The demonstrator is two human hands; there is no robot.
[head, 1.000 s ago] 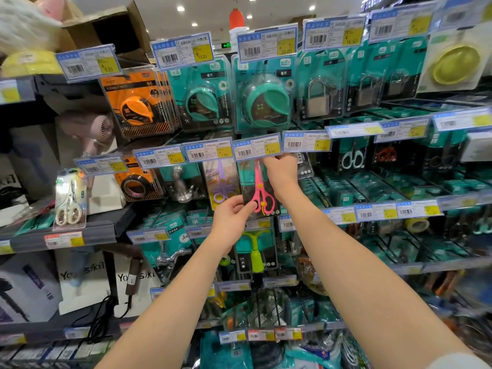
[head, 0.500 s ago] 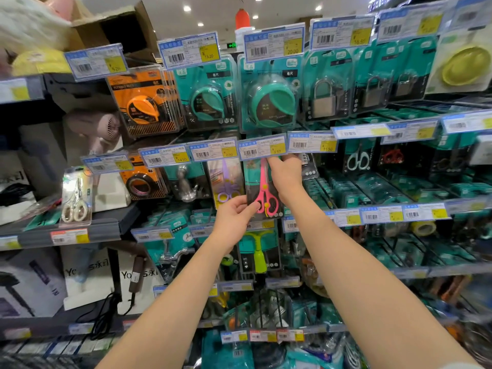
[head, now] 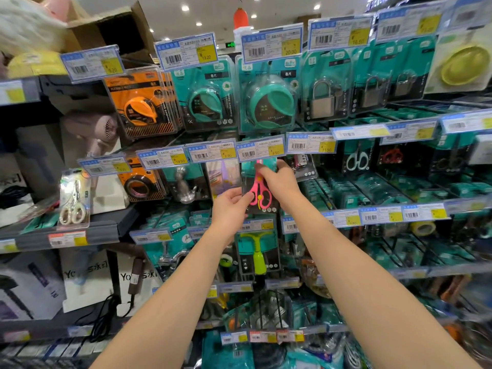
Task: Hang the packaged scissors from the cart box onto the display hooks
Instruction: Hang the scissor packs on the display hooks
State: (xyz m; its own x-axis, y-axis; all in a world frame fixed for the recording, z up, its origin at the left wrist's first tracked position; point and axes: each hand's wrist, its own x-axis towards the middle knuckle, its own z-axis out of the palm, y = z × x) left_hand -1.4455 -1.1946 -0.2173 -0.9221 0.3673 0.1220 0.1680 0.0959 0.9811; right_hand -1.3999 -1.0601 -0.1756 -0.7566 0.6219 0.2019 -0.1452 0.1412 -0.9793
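The clear plastic pack of pink-handled scissors (head: 259,194) is held upright against the display, at 6 o'clock from a blue-and-yellow paper price label (head: 262,150). The left hand (head: 230,209) pinches the pack's lower edge from 8 o'clock, fingertips pressed together. The right hand (head: 283,182), at 2 o'clock, curls its fingers over the pack's upper part. Whether the pack sits on a hook cannot be told.

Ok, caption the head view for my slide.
Left hand and right hand hold the packaged pink scissors just under a price label.
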